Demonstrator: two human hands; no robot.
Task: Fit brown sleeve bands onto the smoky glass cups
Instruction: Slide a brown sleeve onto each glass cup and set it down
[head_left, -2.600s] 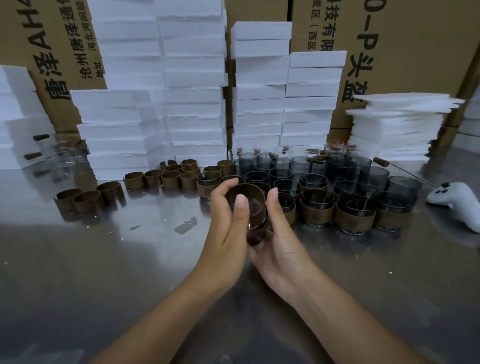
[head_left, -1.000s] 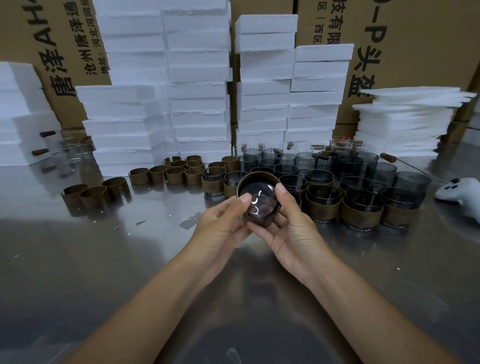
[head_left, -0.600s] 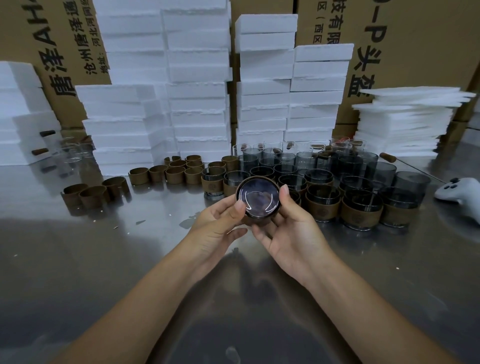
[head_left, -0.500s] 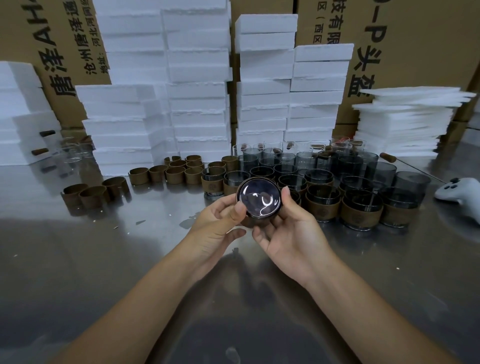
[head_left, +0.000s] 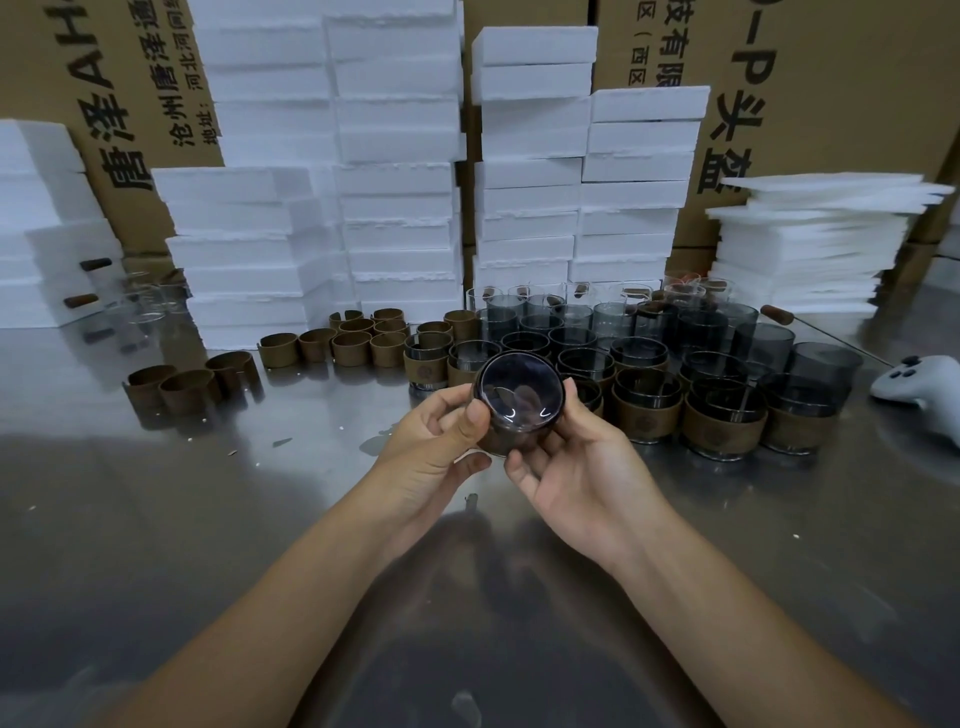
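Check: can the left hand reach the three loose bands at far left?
Probably yes once freed: the left hand grips the cup, but open table lies between it and the bands.

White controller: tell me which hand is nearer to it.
Right. The right hand holds the cup left of the controller; the left hand grips the cup's other side, farther away.

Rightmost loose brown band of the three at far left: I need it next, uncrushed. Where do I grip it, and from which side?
Come from above: the band stands on its edge on the table, opening up. Probably best to pinch the top rim lightly, thumb inside and finger outside, on the side away from the neighbouring band.
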